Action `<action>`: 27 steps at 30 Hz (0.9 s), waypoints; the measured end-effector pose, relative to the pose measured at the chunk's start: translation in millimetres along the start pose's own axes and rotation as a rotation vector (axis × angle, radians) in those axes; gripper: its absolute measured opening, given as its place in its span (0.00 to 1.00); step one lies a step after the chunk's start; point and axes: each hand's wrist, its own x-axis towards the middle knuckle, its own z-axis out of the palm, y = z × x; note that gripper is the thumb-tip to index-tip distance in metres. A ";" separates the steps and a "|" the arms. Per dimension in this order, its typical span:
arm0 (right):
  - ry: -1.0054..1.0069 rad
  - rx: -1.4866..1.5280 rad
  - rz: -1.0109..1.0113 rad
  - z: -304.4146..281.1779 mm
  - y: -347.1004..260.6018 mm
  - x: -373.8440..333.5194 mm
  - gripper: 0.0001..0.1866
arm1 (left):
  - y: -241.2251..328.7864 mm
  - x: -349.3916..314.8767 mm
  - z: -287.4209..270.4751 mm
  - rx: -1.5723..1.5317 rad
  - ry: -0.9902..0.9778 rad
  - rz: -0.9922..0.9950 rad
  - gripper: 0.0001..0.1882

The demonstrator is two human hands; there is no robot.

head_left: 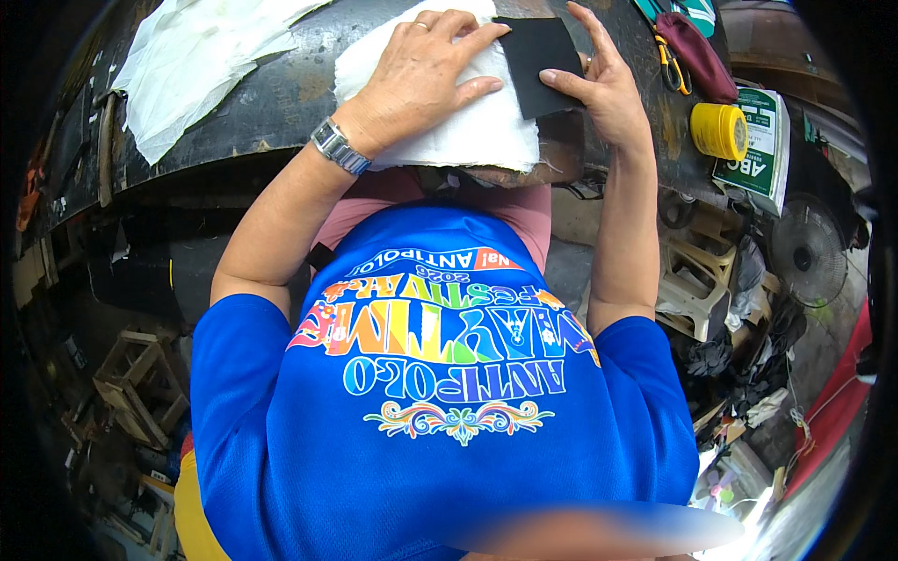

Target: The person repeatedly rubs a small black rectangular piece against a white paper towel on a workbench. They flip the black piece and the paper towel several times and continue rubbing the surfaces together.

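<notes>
A thick white cloth [500, 140] with frayed edges lies at the near edge of the dark table. My left hand [421, 79], with a metal watch at the wrist, rests on it with fingers spread; its index fingertip reaches the left edge of a black square piece [531, 58]. That flat piece, its material unclear, overlaps the cloth's right side. My right hand [603, 89] grips its right edge, thumb on top and some fingers hidden. Below the piece a brown block-like surface [561, 150] shows beside the cloth.
Thin white sheets [201, 61] spread over the table's [281, 107] left. At the right are orange-handled scissors [672, 67], a maroon pouch [700, 58], a yellow tub [718, 131] and a green-and-white container [756, 173]. A fan [809, 251] and plastic stool [697, 294] stand lower right.
</notes>
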 end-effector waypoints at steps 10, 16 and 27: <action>-0.027 -0.126 -0.049 3.4 -1.8 -3.9 0.51 | 4.1 1.3 -7.6 -0.017 -0.035 0.008 0.33; 0.004 -0.391 -0.147 7.0 1.5 -9.1 0.51 | 11.1 11.1 -3.5 0.040 0.029 -0.014 0.32; 0.139 -0.701 -0.323 3.9 8.3 0.8 0.59 | 28.3 -4.7 10.2 0.004 0.226 -0.011 0.39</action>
